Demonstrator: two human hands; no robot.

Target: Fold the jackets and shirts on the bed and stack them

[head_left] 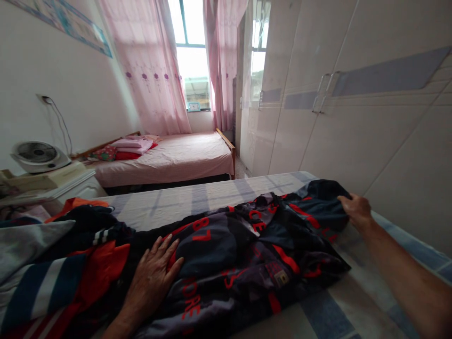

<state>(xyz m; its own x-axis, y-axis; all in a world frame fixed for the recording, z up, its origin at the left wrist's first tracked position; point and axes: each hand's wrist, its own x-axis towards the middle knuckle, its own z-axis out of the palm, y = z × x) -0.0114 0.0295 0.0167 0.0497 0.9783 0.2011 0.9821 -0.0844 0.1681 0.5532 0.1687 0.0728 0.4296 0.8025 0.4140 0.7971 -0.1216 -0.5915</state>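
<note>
A dark jacket [215, 245] with red lettering and red trim lies stretched across the near bed. My left hand [155, 268] rests flat on its left part, fingers extended and a little apart. At the jacket's far right end, my right hand [356, 209] pinches a dark blue part of it, which looks like the hood or collar. That end is lifted slightly off the sheet. Just left of my left hand is a heap of clothes [45, 278] in orange, navy, white and grey.
The near bed has a blue-and-white checked sheet [323, 310]. Beyond it stands a second bed [190, 155] with pink bedding [132, 145]. A white wardrobe [310, 136] runs along the right. On the left, a fan [40, 155] sits on a white cabinet [76, 186].
</note>
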